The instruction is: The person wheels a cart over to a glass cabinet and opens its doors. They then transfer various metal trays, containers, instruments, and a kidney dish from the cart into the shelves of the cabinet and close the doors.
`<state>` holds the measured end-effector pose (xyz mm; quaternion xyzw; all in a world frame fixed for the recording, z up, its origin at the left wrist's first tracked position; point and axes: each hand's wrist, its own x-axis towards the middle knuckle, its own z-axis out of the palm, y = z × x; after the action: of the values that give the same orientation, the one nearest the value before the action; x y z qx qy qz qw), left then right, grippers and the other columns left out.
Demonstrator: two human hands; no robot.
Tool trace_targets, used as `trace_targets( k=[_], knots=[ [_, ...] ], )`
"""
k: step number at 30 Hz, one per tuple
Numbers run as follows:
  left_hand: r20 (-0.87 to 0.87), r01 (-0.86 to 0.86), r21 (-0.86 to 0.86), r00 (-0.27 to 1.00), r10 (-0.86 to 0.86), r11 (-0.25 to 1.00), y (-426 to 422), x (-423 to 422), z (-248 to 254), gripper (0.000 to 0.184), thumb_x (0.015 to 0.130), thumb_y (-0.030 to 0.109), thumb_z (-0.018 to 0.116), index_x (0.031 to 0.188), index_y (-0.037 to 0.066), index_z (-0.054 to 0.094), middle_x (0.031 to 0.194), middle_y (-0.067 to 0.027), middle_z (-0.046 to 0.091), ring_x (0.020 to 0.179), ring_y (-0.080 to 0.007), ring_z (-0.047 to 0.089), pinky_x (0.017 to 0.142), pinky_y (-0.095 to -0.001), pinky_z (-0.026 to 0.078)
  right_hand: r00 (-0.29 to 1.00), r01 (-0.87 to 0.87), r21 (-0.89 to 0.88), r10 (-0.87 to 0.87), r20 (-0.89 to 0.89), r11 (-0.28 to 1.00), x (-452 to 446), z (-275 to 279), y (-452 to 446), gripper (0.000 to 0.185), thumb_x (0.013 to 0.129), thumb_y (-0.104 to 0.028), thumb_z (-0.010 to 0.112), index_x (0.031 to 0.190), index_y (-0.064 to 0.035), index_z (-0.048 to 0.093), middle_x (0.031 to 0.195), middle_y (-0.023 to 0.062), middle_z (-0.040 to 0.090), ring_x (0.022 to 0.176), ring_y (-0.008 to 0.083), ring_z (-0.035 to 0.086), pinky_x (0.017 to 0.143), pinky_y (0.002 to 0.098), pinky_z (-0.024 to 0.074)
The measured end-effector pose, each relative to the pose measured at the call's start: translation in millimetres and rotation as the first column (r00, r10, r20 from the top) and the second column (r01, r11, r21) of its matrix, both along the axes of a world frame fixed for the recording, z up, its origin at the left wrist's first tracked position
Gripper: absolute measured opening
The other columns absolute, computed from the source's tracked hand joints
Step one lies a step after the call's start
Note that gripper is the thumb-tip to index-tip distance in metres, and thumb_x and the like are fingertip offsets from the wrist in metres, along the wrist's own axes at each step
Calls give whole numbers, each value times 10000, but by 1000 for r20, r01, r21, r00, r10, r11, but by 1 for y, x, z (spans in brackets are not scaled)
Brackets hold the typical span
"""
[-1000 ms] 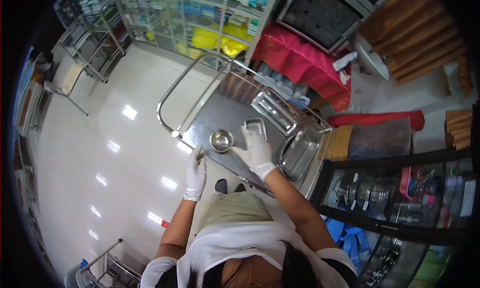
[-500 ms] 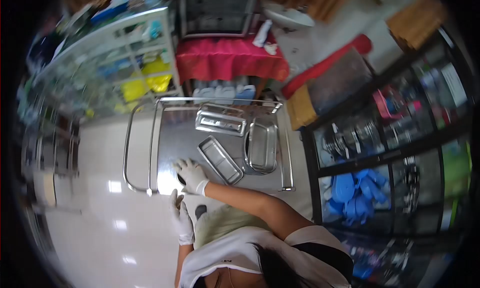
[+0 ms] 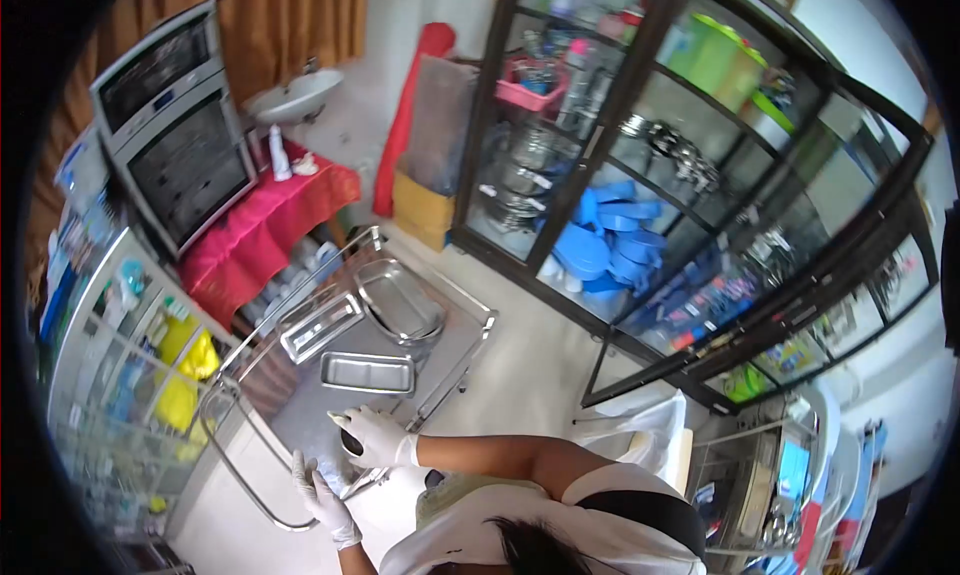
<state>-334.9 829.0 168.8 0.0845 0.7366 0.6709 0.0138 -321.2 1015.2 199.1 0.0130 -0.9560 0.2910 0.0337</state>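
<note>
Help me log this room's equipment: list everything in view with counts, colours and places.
trolley: 1, silver, lower centre
open tray: 1, silver, trolley's middle
narrow tray or lid: 1, silver, beyond it
large tray: 1, silver, trolley's far end
bowl: 1, dark inside, partly hidden, trolley's near edge
appliance: 1, grey, upper left
cloth: 1, pink, below it
bottle: 1, white, on the cloth
sink: 1, white, upper left
curtains: unclear, brown, top left
glass cabinet: 1, dark frame, right
shelf contents: many, mixed, inside it
roll: 1, red, left of cabinet
yellow packages: unclear, yellow, left
left hand: 1, white glove, near bowl
right hand: 1, white glove, over bowl
</note>
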Motion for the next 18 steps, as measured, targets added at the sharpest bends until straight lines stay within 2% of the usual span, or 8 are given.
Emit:
trace_targets(
  k=[6, 8, 10, 11, 13, 15, 16, 18],
  knots=[
    [-66, 226, 20, 972, -224, 974, 78, 11, 27, 412, 903, 16, 411, 1314, 8, 437, 1293, -111, 495, 1058, -191, 519, 946, -298, 389, 965, 262, 58, -261, -18, 963, 72, 0, 36, 800, 689, -316, 672, 1359, -26, 346, 1101, 166, 520, 942, 341, 532, 827, 406, 460],
    [-68, 405, 50, 913, -401, 913, 108, 23, 21, 394, 906, 33, 421, 1297, 3, 455, 1277, -114, 508, 1079, -192, 517, 946, -299, 391, 941, 339, 70, -339, -13, 938, 104, 14, 46, 819, 686, -328, 676, 1368, -30, 335, 1099, 171, 520, 950, 343, 530, 833, 407, 457],
    [-62, 560, 76, 828, -557, 825, 133, 43, 13, 376, 909, 49, 432, 1279, -2, 473, 1262, -118, 520, 1100, -193, 515, 947, -299, 392, 880, 471, 62, -474, 46, 880, 141, 27, 53, 798, 687, -283, 674, 1360, -23, 333, 1131, 182, 512, 948, 357, 535, 802, 425, 465],
    [-66, 574, 81, 819, -570, 815, 141, 55, 10, 376, 909, 49, 432, 1279, -2, 473, 1262, -118, 520, 1100, -193, 515, 947, -299, 392, 856, 515, 92, -517, 1, 853, 158, 19, 58, 816, 686, -301, 678, 1366, -23, 324, 1119, 183, 523, 931, 361, 543, 793, 430, 472],
    [52, 682, 60, 727, -685, 729, 148, 81, 5, 361, 921, 89, 445, 1268, 3, 486, 1237, -120, 537, 1100, -193, 523, 932, -298, 402, 826, 562, 115, -562, -37, 819, 195, 12, 60, 835, 684, -319, 682, 1373, -23, 314, 1107, 183, 533, 914, 365, 551, 784, 435, 478],
    [169, 776, 48, 615, -770, 629, 152, 107, 4, 350, 933, 130, 457, 1258, 8, 500, 1213, -123, 554, 1100, -193, 532, 918, -296, 412, 731, 678, 47, -680, 56, 733, 233, 18, 61, 850, 677, -381, 698, 1368, -36, 341, 1115, 201, 539, 960, 364, 549, 817, 406, 464],
    [169, 781, 45, 609, -775, 623, 153, 120, 5, 350, 933, 130, 457, 1258, 8, 500, 1213, -123, 554, 1100, -193, 532, 918, -296, 412, 725, 685, 44, -686, 57, 728, 249, 21, 60, 850, 677, -381, 698, 1368, -36, 341, 1115, 201, 539, 960, 364, 549, 817, 406, 464],
    [317, 827, 119, 492, -811, 549, 156, 149, 8, 350, 941, 193, 469, 1240, 19, 517, 1173, -118, 570, 1034, -184, 560, 864, -290, 439, 688, 721, -3, -715, 122, 693, 280, 27, 59, 856, 673, -389, 702, 1367, -37, 346, 1124, 200, 538, 967, 365, 549, 815, 403, 466]
  ],
)
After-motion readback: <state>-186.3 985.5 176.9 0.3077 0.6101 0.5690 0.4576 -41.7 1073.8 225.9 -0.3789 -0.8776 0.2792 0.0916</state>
